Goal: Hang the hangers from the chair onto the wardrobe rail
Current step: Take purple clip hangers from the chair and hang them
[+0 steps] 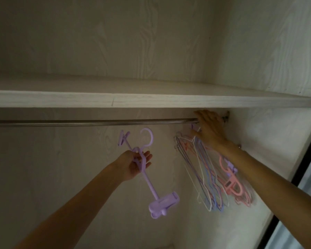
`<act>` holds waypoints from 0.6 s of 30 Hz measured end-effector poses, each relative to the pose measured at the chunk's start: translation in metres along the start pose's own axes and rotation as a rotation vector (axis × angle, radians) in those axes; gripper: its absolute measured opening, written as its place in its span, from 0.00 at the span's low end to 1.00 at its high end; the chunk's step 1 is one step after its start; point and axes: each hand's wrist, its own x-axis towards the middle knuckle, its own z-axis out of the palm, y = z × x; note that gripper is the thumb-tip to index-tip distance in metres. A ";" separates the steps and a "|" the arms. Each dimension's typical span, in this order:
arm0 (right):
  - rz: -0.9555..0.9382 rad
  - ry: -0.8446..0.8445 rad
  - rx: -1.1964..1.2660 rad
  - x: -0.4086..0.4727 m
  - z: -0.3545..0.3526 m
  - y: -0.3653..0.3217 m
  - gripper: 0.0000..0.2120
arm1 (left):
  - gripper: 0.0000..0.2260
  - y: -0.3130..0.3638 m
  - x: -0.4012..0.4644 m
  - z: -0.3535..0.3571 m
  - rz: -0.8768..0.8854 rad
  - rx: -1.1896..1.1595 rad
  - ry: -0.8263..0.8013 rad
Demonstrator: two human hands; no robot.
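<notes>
A metal wardrobe rail point(90, 122) runs across under a white shelf. My left hand point(135, 164) grips a purple clip hanger point(151, 178) by its middle, below the rail, with the hook up and apart from the rail. Its two clips stick out at upper left and lower right. My right hand point(209, 128) reaches over the rail's right end, fingers laid across the rail and the hooks of a bunch of hangers point(210, 177). That bunch of white, blue, pink and purple hangers hangs from the rail by the right wall. The hooks are hidden behind my right hand.
The white shelf point(151, 101) sits just above the rail. The wardrobe's right side wall point(269, 133) is close to the hung bunch. A dark sliding-door frame point(298, 177) runs down the right edge. The rail's left and middle stretch is bare.
</notes>
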 end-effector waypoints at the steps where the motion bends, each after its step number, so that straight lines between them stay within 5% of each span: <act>1: 0.017 0.031 0.141 -0.009 -0.004 -0.017 0.26 | 0.12 -0.002 0.001 0.001 0.012 0.004 -0.007; 2: 0.045 -0.037 0.321 -0.021 -0.012 -0.038 0.21 | 0.12 -0.005 0.003 0.001 0.031 0.022 -0.018; 4: 0.126 -0.434 0.678 -0.048 -0.025 -0.081 0.18 | 0.10 -0.013 0.006 0.005 0.067 0.068 -0.029; 6: 0.145 -0.796 0.835 -0.072 -0.027 -0.110 0.18 | 0.08 -0.024 0.008 0.011 0.089 0.100 -0.038; 7: 0.125 -0.849 0.859 -0.081 -0.019 -0.116 0.17 | 0.08 -0.029 0.007 0.016 0.097 0.104 -0.055; 14: 0.343 -0.669 0.962 -0.105 -0.007 -0.107 0.08 | 0.09 -0.050 0.010 0.040 -0.008 0.333 -0.145; 16: 0.343 -0.643 0.918 -0.110 -0.014 -0.101 0.12 | 0.10 -0.043 0.009 0.041 -0.072 0.560 -0.139; 18: 0.362 -0.655 0.861 -0.115 -0.018 -0.088 0.12 | 0.12 -0.031 0.002 0.044 -0.089 1.038 -0.090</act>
